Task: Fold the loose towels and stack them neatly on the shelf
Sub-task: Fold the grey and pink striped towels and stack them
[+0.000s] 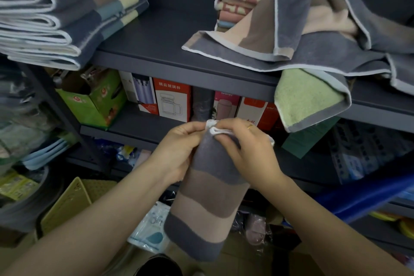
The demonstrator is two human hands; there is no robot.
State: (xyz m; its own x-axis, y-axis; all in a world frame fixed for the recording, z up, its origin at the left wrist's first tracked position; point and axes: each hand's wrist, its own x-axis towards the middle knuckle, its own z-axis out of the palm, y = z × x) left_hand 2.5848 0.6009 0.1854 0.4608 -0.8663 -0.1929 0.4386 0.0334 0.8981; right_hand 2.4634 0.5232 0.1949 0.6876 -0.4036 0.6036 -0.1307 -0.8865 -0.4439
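Observation:
A striped towel (206, 199) in grey, brown and beige bands hangs doubled in front of the shelf unit. My left hand (179, 150) and my right hand (246, 148) both pinch its white-edged top corners together. On the dark shelf (156, 51) a stack of folded towels (56, 15) lies at the left. Loose towels (313, 24) sprawl in a heap at the right, and a green towel corner (309, 98) droops over the shelf edge.
A small pile of folded patterned cloths (237, 0) stands at the back of the shelf. Boxed cups (172, 98) and a green carton (96, 101) fill the shelf below. A yellow basket (74, 201) and packaged goods (150, 224) sit on the floor.

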